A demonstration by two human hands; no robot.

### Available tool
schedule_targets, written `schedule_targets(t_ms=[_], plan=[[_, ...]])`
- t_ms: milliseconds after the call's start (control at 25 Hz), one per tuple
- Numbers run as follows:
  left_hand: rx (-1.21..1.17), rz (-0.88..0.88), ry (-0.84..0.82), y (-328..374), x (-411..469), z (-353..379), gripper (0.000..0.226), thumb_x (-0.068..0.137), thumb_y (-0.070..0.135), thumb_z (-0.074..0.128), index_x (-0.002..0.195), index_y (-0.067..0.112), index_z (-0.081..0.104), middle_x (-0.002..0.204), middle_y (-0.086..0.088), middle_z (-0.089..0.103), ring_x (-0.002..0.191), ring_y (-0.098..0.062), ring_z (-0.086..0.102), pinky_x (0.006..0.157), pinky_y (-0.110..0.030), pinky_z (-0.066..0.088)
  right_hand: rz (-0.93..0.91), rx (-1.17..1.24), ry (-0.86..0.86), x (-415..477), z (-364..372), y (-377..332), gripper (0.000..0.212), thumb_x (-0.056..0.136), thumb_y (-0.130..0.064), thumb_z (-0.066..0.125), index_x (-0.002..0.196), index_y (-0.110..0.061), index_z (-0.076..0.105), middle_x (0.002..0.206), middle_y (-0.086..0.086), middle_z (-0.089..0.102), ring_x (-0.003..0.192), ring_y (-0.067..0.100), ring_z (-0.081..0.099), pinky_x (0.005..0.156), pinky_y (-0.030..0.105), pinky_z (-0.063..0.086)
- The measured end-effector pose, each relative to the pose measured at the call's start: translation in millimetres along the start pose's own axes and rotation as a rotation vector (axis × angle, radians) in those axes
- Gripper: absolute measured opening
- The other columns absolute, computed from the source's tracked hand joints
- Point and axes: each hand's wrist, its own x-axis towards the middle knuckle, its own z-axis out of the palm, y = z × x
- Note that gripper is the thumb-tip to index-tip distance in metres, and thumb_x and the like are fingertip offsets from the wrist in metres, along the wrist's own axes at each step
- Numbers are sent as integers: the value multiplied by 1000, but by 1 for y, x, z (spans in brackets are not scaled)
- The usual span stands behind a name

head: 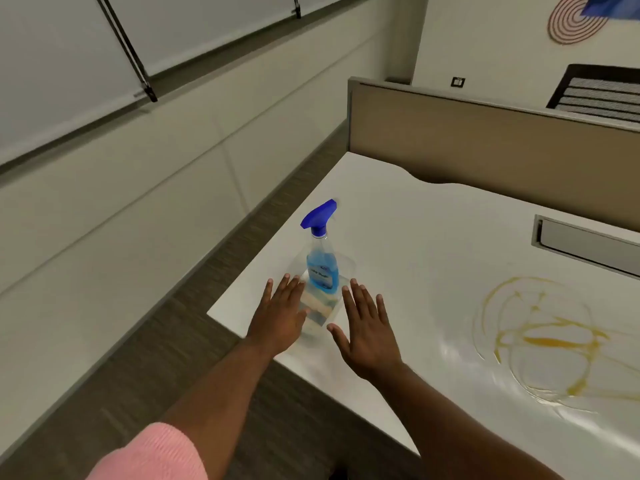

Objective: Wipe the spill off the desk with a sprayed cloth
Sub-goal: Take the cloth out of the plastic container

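A clear spray bottle (322, 261) with blue liquid and a blue trigger head stands near the left corner of the white desk (415, 244). It sits in a clear plastic container (348, 268) that also holds a folded pale cloth (320, 311) in front of the bottle. My left hand (280, 315) hovers flat with fingers spread over the container's left side. My right hand (367, 336) hovers open just to the container's right. Both hold nothing. A yellow-orange spill (540, 337) is smeared in loops on the desk at the right.
A tan partition panel (485, 143) stands along the desk's far edge. A grey recessed cable tray (585, 242) is set in the desk at the right. The desk's left edge drops to dark carpet (173, 341) beside a pale wall.
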Motion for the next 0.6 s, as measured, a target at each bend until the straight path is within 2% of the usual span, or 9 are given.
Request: schedule_targets(t_ms=[160,320,440,520,600], plan=[[76,0,-77,-3,17,0,66,102,33,55,159,21,24,168,-2,27,158,-22,10,121,-45,-11,-15,-10,-52,9,10,-9,77,98,-75,3,160,-33,-16,169,-6,-19,153,13,-22,122,41,-21],[187,26,-221,-4,34,0,74,99,24,57,161,20,15,169,-3,20,158,-23,1,121,-56,-19,-23,1,-96,11,15,-8,79,99,-73,2,163,-27,-5,171,-4,-9,157,14,-12,123,39,-19],[248,46,-266,-3,45,-1,78,98,22,56,161,19,10,170,-6,18,158,-26,-3,116,-57,-25,-23,39,-99,10,15,-9,79,100,-72,4,163,-25,-2,172,-4,-2,159,14,-4,124,39,-16],[274,48,-289,-2,51,-2,78,97,23,57,161,18,12,168,-7,23,158,-28,3,116,-59,-24,-16,49,-108,11,14,-10,78,101,-71,6,163,-26,-2,172,-4,-1,159,14,-2,125,39,-15],[299,46,-288,-1,57,-4,74,94,28,62,157,17,24,160,-10,38,154,-31,21,119,-61,-19,-9,56,-111,12,12,-10,77,101,-71,7,164,-26,-1,172,-4,0,159,14,-2,125,38,-15]])
